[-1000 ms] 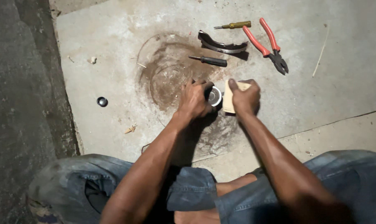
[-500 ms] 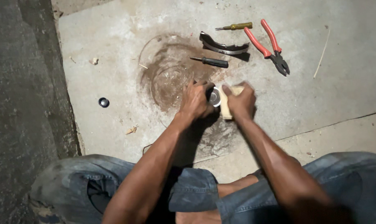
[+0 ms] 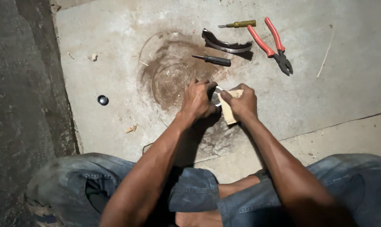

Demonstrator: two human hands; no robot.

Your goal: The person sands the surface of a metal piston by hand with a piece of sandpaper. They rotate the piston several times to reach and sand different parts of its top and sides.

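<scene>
Head view, as I read it: the left hand (image 3: 197, 101) is clamped around a small round metal part (image 3: 216, 96), fingers curled over its top. The right hand (image 3: 242, 102) has fingers pinched together on a tan folded sheet (image 3: 227, 110), possibly sandpaper, pressed against the part. Both hands work just above a concrete slab (image 3: 114, 63), beside a circular rust stain (image 3: 169, 75). Beyond the hands lie a black screwdriver (image 3: 213, 59), a curved metal piece (image 3: 225, 43), a yellow-handled screwdriver (image 3: 238, 24) and red-handled pliers (image 3: 272, 42). A small dark cap (image 3: 102, 100) sits well apart on the left.
</scene>
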